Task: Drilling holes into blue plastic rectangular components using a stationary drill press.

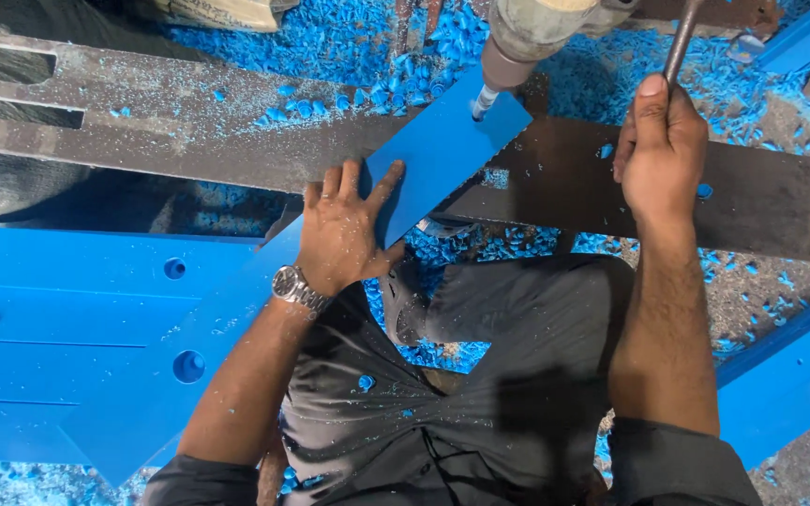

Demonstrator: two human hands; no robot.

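Smooth matt blue plastic strip [442,150] lies on a dull, worn metal table [761,197].

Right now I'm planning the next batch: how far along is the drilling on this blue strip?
Done: stacked blue panels at left already have holes, and blue shavings cover the machine table. In hand: left hand presses the blue strip flat, right hand grips the feed lever, drill bit touching the strip's end. Left: no finished hole shows in this strip.

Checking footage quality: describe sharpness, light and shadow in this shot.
Head view: even light, no harsh glare; left hand and blue plastic strip are sharp; the drill chuck at the top edge is soft; right hand casts little shadow; dark shade under the steel table.
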